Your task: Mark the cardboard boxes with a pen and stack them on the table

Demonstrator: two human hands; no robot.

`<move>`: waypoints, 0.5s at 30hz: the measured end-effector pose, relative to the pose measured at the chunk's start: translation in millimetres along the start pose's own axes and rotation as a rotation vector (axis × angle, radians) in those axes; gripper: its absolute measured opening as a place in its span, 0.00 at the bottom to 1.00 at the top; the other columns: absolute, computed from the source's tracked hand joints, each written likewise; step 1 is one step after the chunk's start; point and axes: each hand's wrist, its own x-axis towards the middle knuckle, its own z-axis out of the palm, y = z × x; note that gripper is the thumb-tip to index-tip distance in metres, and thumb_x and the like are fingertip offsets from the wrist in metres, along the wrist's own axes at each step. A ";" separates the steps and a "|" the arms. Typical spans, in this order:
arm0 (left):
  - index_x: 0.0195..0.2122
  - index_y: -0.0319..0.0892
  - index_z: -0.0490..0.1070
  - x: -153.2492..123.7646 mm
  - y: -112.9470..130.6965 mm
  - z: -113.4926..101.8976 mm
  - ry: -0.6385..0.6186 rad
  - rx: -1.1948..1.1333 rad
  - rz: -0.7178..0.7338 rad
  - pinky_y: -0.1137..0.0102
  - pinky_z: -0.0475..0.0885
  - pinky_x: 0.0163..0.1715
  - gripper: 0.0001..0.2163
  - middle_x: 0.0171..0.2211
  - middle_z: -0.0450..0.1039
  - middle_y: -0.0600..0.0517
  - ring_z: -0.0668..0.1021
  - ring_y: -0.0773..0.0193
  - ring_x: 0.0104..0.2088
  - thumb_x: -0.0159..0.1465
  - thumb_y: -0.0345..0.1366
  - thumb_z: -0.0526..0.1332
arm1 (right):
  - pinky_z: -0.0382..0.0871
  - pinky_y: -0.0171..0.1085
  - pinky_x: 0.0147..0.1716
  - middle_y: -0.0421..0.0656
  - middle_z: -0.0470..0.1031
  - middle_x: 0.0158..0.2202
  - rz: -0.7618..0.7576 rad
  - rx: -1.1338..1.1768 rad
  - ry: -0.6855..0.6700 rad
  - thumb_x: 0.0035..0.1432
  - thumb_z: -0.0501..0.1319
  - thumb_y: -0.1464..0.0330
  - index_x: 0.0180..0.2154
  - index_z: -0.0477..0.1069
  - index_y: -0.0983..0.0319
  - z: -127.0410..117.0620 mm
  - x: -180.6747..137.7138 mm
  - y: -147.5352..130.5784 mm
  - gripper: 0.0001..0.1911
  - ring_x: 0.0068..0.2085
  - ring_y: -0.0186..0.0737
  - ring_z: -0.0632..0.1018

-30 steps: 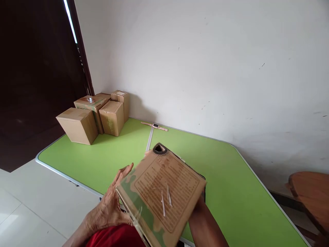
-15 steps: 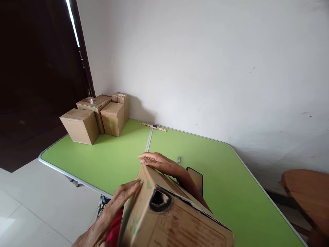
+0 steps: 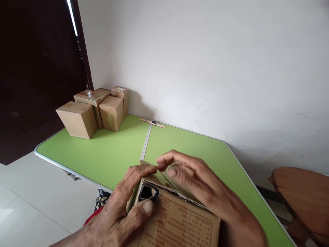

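A box point(image 3: 180, 228) fills the lower center of the frame, its corner clasped by the left hand point(image 3: 117, 206), thumb beside a dark-rimmed hole point(image 3: 146, 192). The right hand point(image 3: 209, 185), blurred, curves loosely spread above, contact unclear. Cartons point(image 3: 77, 120) occupy a green table point(image 3: 195, 142), center left.
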 end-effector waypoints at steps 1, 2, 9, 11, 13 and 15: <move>0.72 0.64 0.67 -0.7 1.6 1.6 -0.007 0.007 0.001 0.45 0.71 0.70 0.24 0.72 0.68 0.52 0.70 0.42 0.73 0.76 0.51 0.59 | 0.78 0.56 0.47 0.47 0.85 0.44 -0.037 -0.063 0.045 0.62 0.68 0.47 0.42 0.85 0.49 2.7 -12.7 -11.6 0.17 0.45 0.61 0.84; 0.72 0.63 0.67 -1.7 3.1 3.0 0.001 0.016 -0.005 0.45 0.72 0.69 0.23 0.72 0.69 0.52 0.70 0.42 0.73 0.77 0.50 0.58 | 0.78 0.53 0.43 0.47 0.84 0.41 -0.074 -0.132 0.096 0.61 0.69 0.49 0.40 0.84 0.48 7.0 -23.5 -20.5 0.14 0.42 0.59 0.83; 0.67 0.55 0.74 -6.5 6.4 11.6 0.051 -0.090 0.272 0.49 0.63 0.74 0.21 0.70 0.71 0.47 0.70 0.44 0.72 0.75 0.50 0.62 | 0.73 0.42 0.29 0.42 0.79 0.33 -0.224 -0.651 0.369 0.63 0.64 0.64 0.36 0.73 0.53 43.5 -54.7 -27.8 0.02 0.36 0.48 0.82; 0.64 0.54 0.77 -3.6 7.9 12.4 0.055 -0.150 0.192 0.55 0.66 0.73 0.18 0.68 0.73 0.48 0.73 0.47 0.70 0.77 0.47 0.61 | 0.71 0.42 0.30 0.42 0.78 0.33 -0.283 -0.729 0.449 0.61 0.64 0.65 0.36 0.71 0.55 52.7 -55.2 -24.4 0.02 0.36 0.47 0.81; 0.62 0.54 0.78 0.2 10.2 12.2 0.050 -0.241 0.049 0.60 0.73 0.68 0.16 0.65 0.77 0.50 0.77 0.49 0.66 0.77 0.44 0.59 | 0.69 0.43 0.33 0.41 0.77 0.32 -0.291 -0.747 0.543 0.59 0.64 0.66 0.36 0.70 0.55 65.1 -52.7 -21.9 0.03 0.35 0.47 0.80; 0.59 0.54 0.80 2.4 11.6 11.3 0.070 -0.330 -0.085 0.62 0.79 0.62 0.14 0.60 0.81 0.52 0.79 0.48 0.63 0.75 0.44 0.61 | 0.67 0.44 0.35 0.41 0.76 0.31 -0.275 -0.697 0.660 0.55 0.63 0.67 0.34 0.69 0.55 80.7 -46.3 -20.1 0.03 0.34 0.47 0.78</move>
